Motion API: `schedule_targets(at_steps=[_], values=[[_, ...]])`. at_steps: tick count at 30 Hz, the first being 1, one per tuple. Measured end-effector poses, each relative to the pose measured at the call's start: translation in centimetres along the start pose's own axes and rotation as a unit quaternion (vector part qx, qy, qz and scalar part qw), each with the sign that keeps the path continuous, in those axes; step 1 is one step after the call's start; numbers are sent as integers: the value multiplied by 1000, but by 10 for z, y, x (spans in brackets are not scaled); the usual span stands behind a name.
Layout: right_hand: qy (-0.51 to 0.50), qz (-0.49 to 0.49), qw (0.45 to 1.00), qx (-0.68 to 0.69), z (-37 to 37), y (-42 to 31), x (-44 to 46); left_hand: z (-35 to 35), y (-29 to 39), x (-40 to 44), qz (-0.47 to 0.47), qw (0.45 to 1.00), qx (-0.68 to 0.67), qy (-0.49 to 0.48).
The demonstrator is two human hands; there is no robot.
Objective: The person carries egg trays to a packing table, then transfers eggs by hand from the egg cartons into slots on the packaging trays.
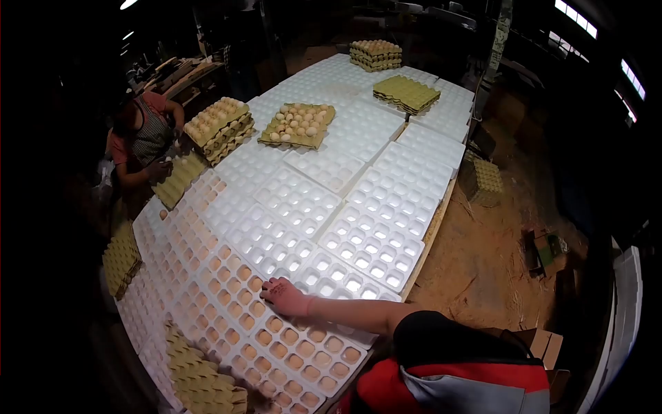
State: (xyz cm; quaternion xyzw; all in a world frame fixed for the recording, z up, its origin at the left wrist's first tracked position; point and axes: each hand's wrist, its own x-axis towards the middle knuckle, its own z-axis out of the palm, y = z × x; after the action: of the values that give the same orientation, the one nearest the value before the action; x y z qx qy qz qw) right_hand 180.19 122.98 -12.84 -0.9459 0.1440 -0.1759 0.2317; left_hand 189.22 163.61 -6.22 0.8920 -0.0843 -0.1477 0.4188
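Observation:
My right hand (284,297) is palm down on the white foam egg trays (324,279), at the border between filled and bare cells. Its fingers look slightly apart, and no egg shows in them, though the underside is hidden. Beside it, pale brown eggs (247,321) sit one per cell. Near the bottom edge, a yellowish pulp egg tray (200,376) is tilted over the filled cells. A dim, blurred shape at its right side may be my left hand (258,400); its fingers cannot be made out.
Across the table, a co-worker (148,131) handles a pulp tray (179,181). Stacked egg-filled pulp trays (219,127) stand nearby. A tray of eggs (298,125), a pulp tray stack (407,94) and another egg stack (376,55) lie farther back. The table's wooden edge (431,238) runs along the right.

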Motion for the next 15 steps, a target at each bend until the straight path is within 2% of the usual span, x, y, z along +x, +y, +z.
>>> schedule_targets(at_steps=[1,3,5,8,11,12,14,15], values=[[43,30,995,83,-10,-9,-12,18,15,1,15,1000,-14,-16],[11,63,976,208,-49,-18,-42,60,48,4,42,997,-46,-53],[18,11,980,199,-84,-1,-82,112,83,3,62,990,-77,-96],[18,41,976,211,-145,53,-145,206,126,-15,82,974,-141,-156],[56,100,973,202,-204,141,-218,302,158,-31,103,952,-199,-207],[57,139,968,201,-230,169,-249,327,160,-36,129,948,-191,-218],[55,230,952,193,-268,230,-308,380,155,-37,301,928,-77,-207],[62,285,940,179,-303,246,-343,408,159,-35,349,908,-83,-217]])
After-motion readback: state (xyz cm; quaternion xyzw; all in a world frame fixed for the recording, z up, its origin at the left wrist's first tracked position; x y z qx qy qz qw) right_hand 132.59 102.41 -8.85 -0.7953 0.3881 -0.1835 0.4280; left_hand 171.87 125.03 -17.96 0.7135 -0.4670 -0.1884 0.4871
